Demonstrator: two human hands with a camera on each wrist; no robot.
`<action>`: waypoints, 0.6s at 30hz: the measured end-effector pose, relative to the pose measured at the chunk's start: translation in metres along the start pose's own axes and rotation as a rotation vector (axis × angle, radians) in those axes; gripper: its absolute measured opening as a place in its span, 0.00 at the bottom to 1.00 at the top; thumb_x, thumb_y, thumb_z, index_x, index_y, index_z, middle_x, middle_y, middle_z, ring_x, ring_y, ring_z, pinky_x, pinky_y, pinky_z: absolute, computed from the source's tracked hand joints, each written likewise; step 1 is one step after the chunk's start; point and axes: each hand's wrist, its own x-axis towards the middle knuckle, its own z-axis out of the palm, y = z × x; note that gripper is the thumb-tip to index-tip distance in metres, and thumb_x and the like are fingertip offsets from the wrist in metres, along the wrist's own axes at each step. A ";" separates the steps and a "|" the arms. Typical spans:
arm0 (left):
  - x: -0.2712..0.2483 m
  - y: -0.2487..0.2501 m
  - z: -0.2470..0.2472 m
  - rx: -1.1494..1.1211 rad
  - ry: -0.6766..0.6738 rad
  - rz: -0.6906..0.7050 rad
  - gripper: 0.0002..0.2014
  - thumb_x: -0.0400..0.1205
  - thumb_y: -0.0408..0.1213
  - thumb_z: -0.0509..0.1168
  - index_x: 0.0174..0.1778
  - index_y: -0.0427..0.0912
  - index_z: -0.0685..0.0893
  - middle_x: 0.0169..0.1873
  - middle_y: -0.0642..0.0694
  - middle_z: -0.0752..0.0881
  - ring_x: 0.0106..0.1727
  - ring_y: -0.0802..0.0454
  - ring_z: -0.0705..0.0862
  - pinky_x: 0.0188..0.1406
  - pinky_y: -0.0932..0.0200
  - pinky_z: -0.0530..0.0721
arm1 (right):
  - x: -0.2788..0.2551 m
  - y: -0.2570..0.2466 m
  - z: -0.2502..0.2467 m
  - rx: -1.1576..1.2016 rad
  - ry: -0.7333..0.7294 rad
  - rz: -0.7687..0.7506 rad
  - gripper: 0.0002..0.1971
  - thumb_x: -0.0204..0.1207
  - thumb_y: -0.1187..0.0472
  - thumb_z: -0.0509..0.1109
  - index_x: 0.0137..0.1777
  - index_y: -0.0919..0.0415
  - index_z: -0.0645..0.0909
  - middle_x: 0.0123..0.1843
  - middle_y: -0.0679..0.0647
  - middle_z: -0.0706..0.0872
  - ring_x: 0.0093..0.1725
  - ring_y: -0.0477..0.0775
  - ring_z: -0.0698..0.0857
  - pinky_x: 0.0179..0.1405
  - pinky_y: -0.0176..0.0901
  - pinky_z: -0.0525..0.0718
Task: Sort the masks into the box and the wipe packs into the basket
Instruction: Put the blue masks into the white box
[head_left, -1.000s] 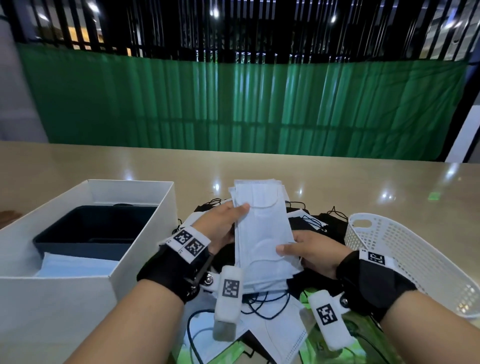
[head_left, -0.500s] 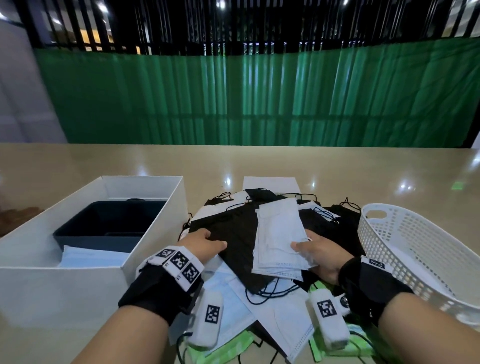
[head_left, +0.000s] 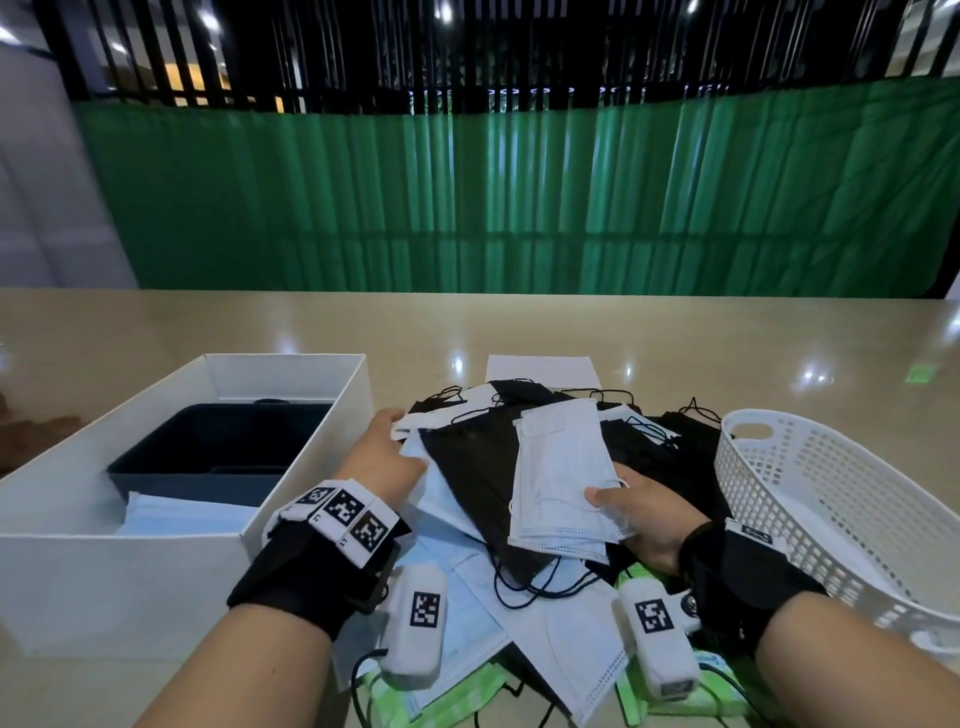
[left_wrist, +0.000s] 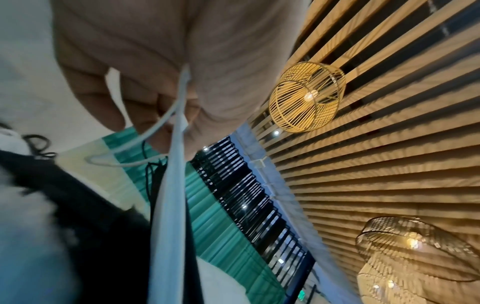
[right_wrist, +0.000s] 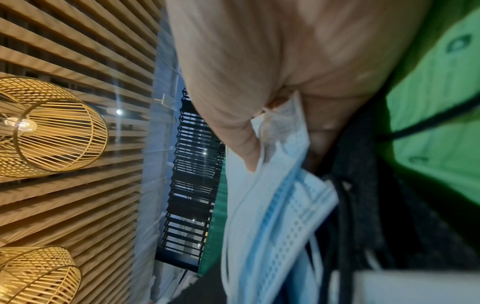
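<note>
— While most of the masks (head_left: 498, 483) are still heaped on the bench (head_left: 675, 338) between box and basket, how much can be counted as done?

— Little. Pale masks are seen lying in the box (head_left: 291, 431); the basket (head_left: 810, 519) looks nearly bare. Green wipe packs (head_left: 457, 691) are left buried under the pile's near edge.

— And the hands?

— A small stack of light-blue masks (head_left: 563, 483) is pinched by the right hand (head_left: 649, 514), thumb on top — the grip closed. By the left hand (head_left: 382, 460) a white mask edge (left_wrist: 179, 115) is nipped between curled fingers, beside the box wall. Nearly all sorting is judged to remain.
</note>
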 end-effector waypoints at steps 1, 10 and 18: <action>-0.004 0.007 -0.003 -0.053 0.029 0.048 0.30 0.81 0.30 0.63 0.78 0.52 0.63 0.55 0.48 0.78 0.44 0.50 0.81 0.38 0.63 0.81 | -0.001 -0.001 0.000 0.021 0.004 0.002 0.17 0.80 0.75 0.60 0.68 0.65 0.75 0.60 0.66 0.86 0.56 0.64 0.86 0.53 0.53 0.84; -0.030 0.081 -0.057 -0.465 0.399 0.467 0.23 0.80 0.31 0.64 0.64 0.62 0.70 0.36 0.56 0.76 0.36 0.59 0.79 0.32 0.70 0.78 | -0.007 -0.005 0.002 0.099 0.052 -0.023 0.17 0.82 0.76 0.56 0.68 0.66 0.75 0.61 0.66 0.85 0.56 0.64 0.86 0.50 0.54 0.84; -0.030 0.089 -0.068 -0.685 0.437 0.466 0.22 0.77 0.31 0.65 0.60 0.59 0.70 0.34 0.54 0.81 0.37 0.52 0.81 0.41 0.49 0.83 | -0.005 -0.003 0.002 -0.002 0.090 -0.031 0.17 0.82 0.75 0.57 0.69 0.68 0.74 0.53 0.64 0.86 0.46 0.60 0.85 0.41 0.47 0.82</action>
